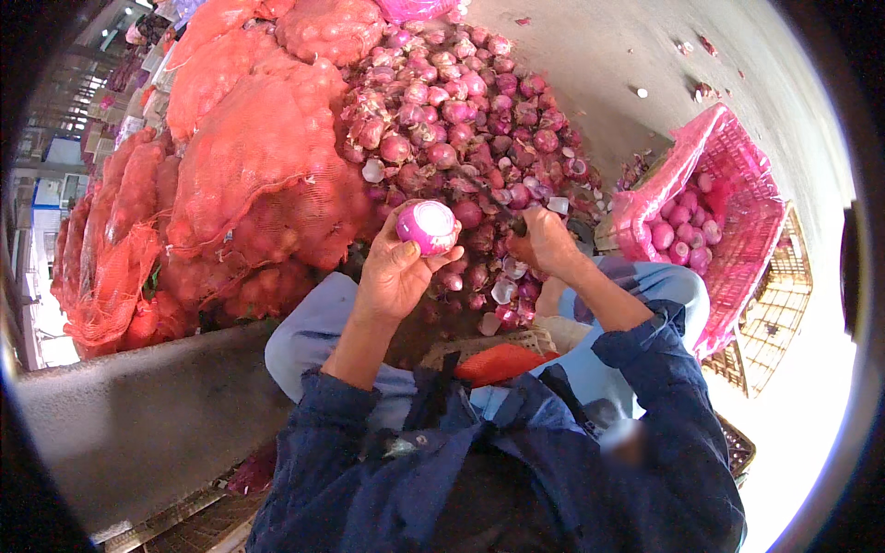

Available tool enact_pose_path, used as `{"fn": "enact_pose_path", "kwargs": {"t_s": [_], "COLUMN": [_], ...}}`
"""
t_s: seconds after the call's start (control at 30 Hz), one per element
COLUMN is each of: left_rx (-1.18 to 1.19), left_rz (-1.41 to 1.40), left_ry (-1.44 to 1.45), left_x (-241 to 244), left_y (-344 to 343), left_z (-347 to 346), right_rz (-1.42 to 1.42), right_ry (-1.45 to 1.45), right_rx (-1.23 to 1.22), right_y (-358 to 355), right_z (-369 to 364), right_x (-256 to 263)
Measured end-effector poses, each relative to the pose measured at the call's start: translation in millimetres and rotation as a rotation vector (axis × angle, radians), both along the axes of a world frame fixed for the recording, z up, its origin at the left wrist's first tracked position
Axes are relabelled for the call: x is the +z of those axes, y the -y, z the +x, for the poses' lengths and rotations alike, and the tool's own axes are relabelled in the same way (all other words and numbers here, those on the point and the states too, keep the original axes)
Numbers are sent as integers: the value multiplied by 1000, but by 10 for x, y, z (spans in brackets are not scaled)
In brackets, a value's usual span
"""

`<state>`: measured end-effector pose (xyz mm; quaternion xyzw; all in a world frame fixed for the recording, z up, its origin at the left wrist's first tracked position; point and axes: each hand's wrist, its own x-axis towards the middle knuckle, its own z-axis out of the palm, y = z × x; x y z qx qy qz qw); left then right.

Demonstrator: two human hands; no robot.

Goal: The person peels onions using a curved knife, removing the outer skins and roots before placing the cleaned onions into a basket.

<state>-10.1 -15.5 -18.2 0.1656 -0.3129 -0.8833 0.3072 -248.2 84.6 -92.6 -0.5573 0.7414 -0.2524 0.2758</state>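
Note:
My left hand holds a red onion from below, its pale cut face with rings turned upward. To the right, my right hand is closed around the handle of what looks like a knife; its thin dark blade points up and left over the onions and is partly lost among them. Beyond both hands spreads a large heap of unpeeled red onions. Loose skins and cut pieces lie on the near side of the heap, below my right hand.
Red mesh sacks full of onions are piled at the left. A crate lined with pink plastic stands at the right, holding peeled onions. Another plastic crate is beside it. A concrete ledge runs along the lower left.

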Motion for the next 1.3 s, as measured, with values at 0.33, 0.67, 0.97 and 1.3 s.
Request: {"fn": "enact_pose_path", "kwargs": {"t_s": [0.33, 0.67, 0.97, 1.3], "left_rx": [10, -1, 30, 33], "left_rz": [-16, 13, -371, -531], "left_ry": [-2, 50, 379, 448], "left_x": [-39, -7, 171, 331], "left_y": [8, -46, -18, -31], "left_z": [48, -27, 40, 76], "right_rz": [-157, -188, -221, -89], "right_ry": [334, 441, 176, 286], "right_rx": [49, 125, 210, 222], "right_y": [-8, -47, -48, -73], "right_z": [427, 479, 403, 399], "right_x": [808, 720, 700, 739]}}
